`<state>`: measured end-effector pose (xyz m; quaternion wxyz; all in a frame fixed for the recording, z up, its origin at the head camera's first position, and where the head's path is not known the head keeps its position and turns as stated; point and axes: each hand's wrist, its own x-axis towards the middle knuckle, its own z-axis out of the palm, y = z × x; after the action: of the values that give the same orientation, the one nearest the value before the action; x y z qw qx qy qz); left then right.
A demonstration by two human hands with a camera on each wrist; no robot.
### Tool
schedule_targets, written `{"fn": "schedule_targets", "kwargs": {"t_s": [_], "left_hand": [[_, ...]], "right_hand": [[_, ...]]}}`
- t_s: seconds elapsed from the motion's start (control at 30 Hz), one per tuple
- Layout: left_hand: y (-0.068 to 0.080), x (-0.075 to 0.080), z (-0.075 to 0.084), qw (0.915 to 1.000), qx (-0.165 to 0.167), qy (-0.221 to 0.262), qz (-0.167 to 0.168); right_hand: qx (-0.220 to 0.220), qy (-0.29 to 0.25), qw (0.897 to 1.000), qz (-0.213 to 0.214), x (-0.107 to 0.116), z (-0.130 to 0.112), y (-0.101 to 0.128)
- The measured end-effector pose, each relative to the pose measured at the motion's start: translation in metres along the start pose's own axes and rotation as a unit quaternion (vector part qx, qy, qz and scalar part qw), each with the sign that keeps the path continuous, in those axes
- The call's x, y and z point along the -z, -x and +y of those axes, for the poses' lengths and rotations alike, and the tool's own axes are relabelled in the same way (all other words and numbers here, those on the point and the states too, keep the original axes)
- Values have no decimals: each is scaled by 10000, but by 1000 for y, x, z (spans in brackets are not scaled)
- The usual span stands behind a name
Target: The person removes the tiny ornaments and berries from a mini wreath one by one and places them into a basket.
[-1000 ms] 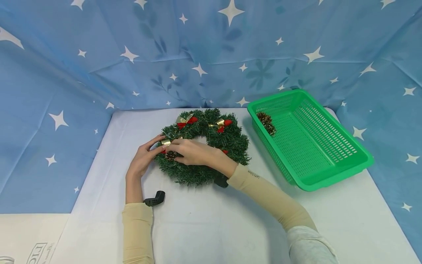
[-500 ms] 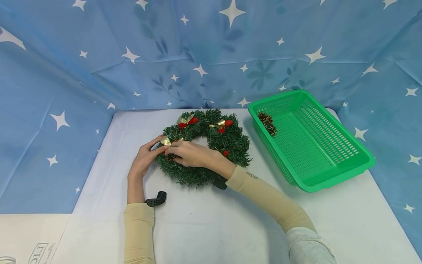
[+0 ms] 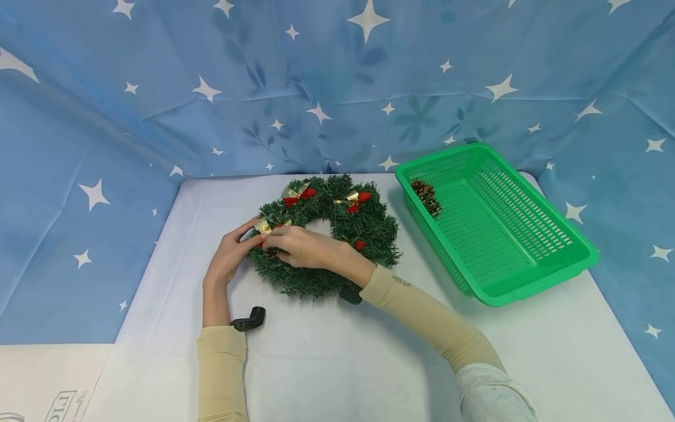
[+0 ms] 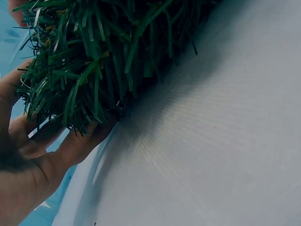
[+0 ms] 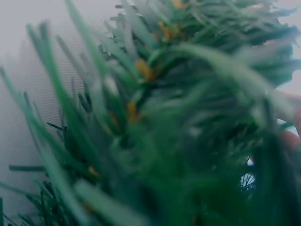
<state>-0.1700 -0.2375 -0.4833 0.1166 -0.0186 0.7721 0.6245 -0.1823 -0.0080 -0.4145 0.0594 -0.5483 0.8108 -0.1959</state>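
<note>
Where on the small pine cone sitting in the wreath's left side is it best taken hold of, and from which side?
Probably pinch the pine cone across its scaly sides from above: it sits nestled in the wreath needles with only its top exposed, beside the right hand.

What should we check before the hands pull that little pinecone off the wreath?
1. Left hand steadies the wreath at its left side: ok.
2. Right hand fingers are on the pinecone: ok.
3. Firm pinch on the pinecone: cannot tell, fingers hide it.
4. Green basket open, with room beside the pinecones in it: ok.
5. Wreath lies flat on the table: ok.
</note>
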Motion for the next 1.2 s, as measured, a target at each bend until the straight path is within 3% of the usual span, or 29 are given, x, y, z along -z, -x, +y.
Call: {"fn": "schedule_targets", "kwargs": {"t_s": [0.93, 1.2], "left_hand": [[1, -1, -1, 10000, -3, -47, 14], [-1, -1, 0, 10000, 17, -95, 25]], "right_hand": [[164, 208, 9992, 303, 5, 7, 11], [26, 257, 9994, 238, 10, 9, 15]]}}
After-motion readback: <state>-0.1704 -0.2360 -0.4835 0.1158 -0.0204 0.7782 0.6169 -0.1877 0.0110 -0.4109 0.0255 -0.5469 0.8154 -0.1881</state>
